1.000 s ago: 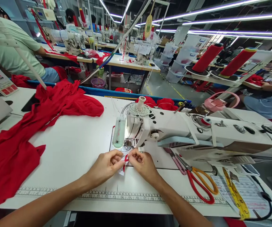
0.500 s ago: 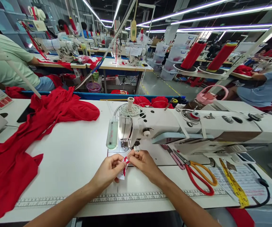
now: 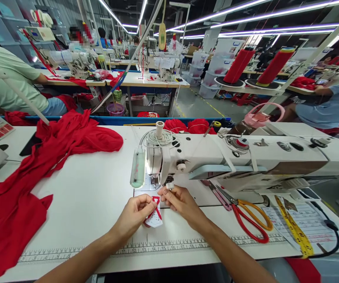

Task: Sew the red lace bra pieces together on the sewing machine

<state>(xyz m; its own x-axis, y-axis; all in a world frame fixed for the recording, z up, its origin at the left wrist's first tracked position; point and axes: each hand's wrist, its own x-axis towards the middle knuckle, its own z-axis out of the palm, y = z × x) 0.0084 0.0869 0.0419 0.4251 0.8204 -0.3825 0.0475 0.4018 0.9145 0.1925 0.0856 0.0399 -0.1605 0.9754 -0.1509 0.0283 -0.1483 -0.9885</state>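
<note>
Thumb and fingers of my left hand (image 3: pixel 136 214) pinch a small white printed tag with red strips (image 3: pixel 154 218) by its upper left edge. It hangs over the front of the table, just before the needle area of the white sewing machine (image 3: pixel 204 151). To the right of the tag, my right hand (image 3: pixel 181 202) has its thumb and fingertips pressed together near the tag's top corner. Whatever those fingertips may hold is too small to make out. The presser foot (image 3: pixel 154 180) stands just behind both hands.
A heap of red fabric (image 3: pixel 54 157) covers the table's left side. Scissors with red and orange handles (image 3: pixel 250 220), a yellow tape measure (image 3: pixel 294 230) and a written sheet (image 3: pixel 313 228) lie at right. Two red thread cones (image 3: pixel 240 67) stand behind. Co-workers sit on both sides.
The tag has turned and opened out, so more of its white face and crossed red strips shows. My right fingertips have come away from it slightly.
</note>
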